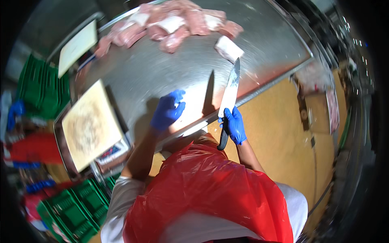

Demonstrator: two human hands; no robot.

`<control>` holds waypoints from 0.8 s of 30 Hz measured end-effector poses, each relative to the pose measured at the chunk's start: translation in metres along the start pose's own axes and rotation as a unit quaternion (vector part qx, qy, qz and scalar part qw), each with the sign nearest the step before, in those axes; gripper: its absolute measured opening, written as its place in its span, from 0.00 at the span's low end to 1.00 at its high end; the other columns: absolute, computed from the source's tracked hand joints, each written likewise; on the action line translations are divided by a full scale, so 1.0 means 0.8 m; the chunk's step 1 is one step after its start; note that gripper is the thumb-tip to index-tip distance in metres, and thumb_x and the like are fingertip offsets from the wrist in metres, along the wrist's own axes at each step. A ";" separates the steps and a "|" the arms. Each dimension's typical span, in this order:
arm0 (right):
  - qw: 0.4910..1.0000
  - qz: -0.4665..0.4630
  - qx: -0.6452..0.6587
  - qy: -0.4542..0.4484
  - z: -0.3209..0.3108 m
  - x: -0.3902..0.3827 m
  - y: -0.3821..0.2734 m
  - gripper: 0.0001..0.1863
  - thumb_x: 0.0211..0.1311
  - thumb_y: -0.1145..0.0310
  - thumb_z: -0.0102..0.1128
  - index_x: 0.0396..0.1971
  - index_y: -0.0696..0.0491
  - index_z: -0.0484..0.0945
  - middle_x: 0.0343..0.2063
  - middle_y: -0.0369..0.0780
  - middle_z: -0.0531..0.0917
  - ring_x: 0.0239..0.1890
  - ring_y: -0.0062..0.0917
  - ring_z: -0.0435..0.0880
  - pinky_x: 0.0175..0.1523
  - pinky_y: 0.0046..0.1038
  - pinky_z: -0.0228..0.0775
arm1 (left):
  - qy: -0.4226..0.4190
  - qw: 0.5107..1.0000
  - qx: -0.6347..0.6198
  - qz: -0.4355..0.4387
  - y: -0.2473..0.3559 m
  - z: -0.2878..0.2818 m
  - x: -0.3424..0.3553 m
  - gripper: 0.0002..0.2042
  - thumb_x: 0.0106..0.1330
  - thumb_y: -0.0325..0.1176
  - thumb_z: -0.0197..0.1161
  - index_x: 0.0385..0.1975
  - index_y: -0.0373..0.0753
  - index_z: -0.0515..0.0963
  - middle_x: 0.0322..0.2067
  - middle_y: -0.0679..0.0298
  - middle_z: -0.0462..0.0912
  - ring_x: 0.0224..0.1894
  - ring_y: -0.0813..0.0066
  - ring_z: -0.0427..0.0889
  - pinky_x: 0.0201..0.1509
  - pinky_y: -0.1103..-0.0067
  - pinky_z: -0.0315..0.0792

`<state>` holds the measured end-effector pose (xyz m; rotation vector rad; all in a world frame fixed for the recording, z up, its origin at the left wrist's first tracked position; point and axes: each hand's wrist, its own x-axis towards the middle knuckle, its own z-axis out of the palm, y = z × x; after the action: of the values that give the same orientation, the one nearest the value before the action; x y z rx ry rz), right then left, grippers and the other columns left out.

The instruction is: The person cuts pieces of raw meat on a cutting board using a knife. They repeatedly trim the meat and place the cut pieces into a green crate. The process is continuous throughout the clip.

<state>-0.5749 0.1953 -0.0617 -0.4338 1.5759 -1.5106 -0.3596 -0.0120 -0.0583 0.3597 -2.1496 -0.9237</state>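
Observation:
My right hand (236,126), in a blue glove, grips a butcher knife (230,90) by its black handle. The broad blade points away from me, and its tip appears beside a pale piece of meat (228,49); I cannot tell if they touch. My left hand (168,108), also gloved in blue, is held over the near part of the metal table (186,67). Its fingers are bent but apart, with nothing seen in them. Farther back, several pink and white meat pieces (170,24) lie in a heap.
A stained cutting board (90,125) stands at the table's left, with another white board (78,47) beyond it. Green crates (43,87) are stacked at far left, and more green crates (75,208) sit at lower left. A cardboard box (318,111) stands on the right.

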 end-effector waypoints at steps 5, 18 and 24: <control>0.976 -0.020 -0.124 0.175 -0.130 -0.004 0.041 0.14 0.76 0.62 0.50 0.50 0.56 0.73 0.27 0.37 0.80 0.26 0.20 0.81 0.27 0.23 0.73 | -0.200 0.929 0.253 -0.179 -0.135 0.216 0.216 0.39 0.60 0.47 0.66 0.69 0.37 0.61 0.55 0.35 0.74 0.54 0.41 0.78 0.60 0.59 0.73; 0.940 0.080 -0.034 0.331 -0.270 0.033 0.089 0.15 0.76 0.59 0.53 0.50 0.55 0.75 0.30 0.38 0.83 0.28 0.21 0.83 0.31 0.26 0.79 | -0.096 0.751 0.407 -0.511 -0.220 0.452 0.502 0.48 0.51 0.51 0.73 0.74 0.64 0.53 0.69 0.44 0.59 0.64 0.47 0.72 0.56 0.48 0.75; 0.960 0.048 -0.041 0.272 -0.265 0.081 0.084 0.13 0.75 0.61 0.54 0.48 0.56 0.75 0.30 0.39 0.83 0.28 0.23 0.84 0.30 0.27 0.78 | -0.151 0.856 0.314 -0.381 -0.317 0.369 0.403 0.36 0.53 0.46 0.72 0.66 0.59 0.66 0.50 0.53 0.78 0.52 0.55 0.83 0.53 0.60 0.78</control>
<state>-0.7535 0.2904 -0.1749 0.0259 2.0541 -1.5729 -0.8037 -0.2056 -0.2009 1.5718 -2.6050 -0.6564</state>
